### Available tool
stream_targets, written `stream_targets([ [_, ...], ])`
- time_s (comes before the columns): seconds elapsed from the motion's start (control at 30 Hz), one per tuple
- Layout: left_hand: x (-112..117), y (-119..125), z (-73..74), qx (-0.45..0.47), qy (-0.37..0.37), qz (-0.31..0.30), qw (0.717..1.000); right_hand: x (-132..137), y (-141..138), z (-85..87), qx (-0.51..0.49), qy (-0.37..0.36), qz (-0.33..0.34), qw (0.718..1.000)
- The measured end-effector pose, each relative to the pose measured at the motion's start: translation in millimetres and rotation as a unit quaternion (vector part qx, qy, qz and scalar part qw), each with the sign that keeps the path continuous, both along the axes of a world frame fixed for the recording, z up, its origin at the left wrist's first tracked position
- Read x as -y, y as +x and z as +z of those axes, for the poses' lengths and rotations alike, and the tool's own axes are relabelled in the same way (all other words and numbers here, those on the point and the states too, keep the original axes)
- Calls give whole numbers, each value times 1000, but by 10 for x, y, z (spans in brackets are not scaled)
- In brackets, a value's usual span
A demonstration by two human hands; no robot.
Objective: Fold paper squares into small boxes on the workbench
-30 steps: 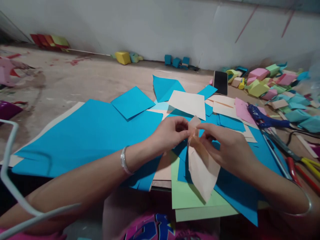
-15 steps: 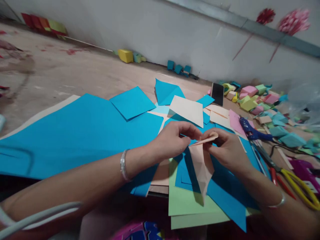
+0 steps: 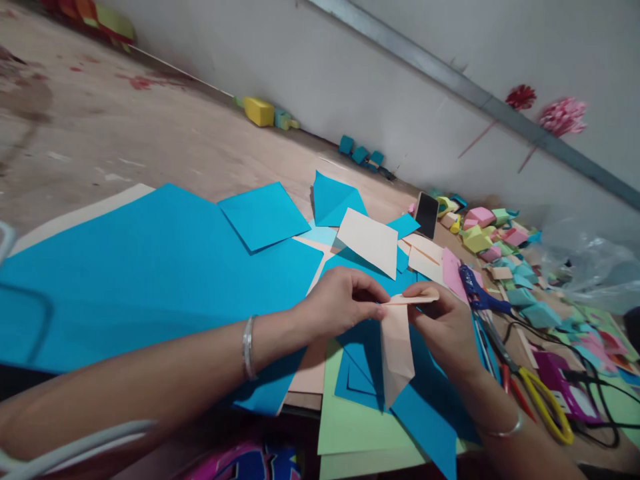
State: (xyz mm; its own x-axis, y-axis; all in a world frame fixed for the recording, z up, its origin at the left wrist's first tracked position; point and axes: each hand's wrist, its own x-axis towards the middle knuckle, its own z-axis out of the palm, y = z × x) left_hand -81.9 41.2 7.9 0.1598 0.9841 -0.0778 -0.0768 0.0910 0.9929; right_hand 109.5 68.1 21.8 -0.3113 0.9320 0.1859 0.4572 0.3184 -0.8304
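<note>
Both of my hands hold a folded peach paper piece (image 3: 397, 347) just above the sheets on the floor. My left hand (image 3: 340, 307) pinches its top left edge with fingers closed. My right hand (image 3: 440, 320) grips the top right part, thumb on the fold. The piece hangs down to a point over a blue sheet (image 3: 425, 413) and a light green sheet (image 3: 350, 427). A silver bangle sits on each wrist.
A large blue sheet (image 3: 150, 267) lies to the left, with smaller blue and peach squares (image 3: 370, 240) beyond. A blue glue gun (image 3: 477, 297), yellow-handled scissors (image 3: 545, 407), a phone (image 3: 427, 215), and several folded coloured paper boxes (image 3: 500, 247) lie to the right, near the wall.
The view has tilted and swung right. The peach piece has been folded narrower, its top flap pressed flat between my hands, which stay together at its top.
</note>
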Motion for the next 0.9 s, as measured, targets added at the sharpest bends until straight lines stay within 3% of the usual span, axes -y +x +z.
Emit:
stream_targets([
  [0.13,-26,-7,-34,37,9,8,999,-42,27,-10,-12,-24,26,999],
  [0.27,-54,-20,-74,51,-30,14,998,-95,77,-61,-3,18,57,998],
  [0.47,-63,-26,-91,62,-77,-5,995,-89,103,-108,50,34,41,997],
  [0.6,-60,-22,-98,38,-42,-22,998,-53,68,-100,52,7,36,998],
  [0.8,-64,-25,-94,52,-61,10,997,-20,16,-113,13,-25,18,999],
  [0.9,-75,-41,-87,66,-75,19,995,-5,-2,-125,-6,-5,16,1000],
])
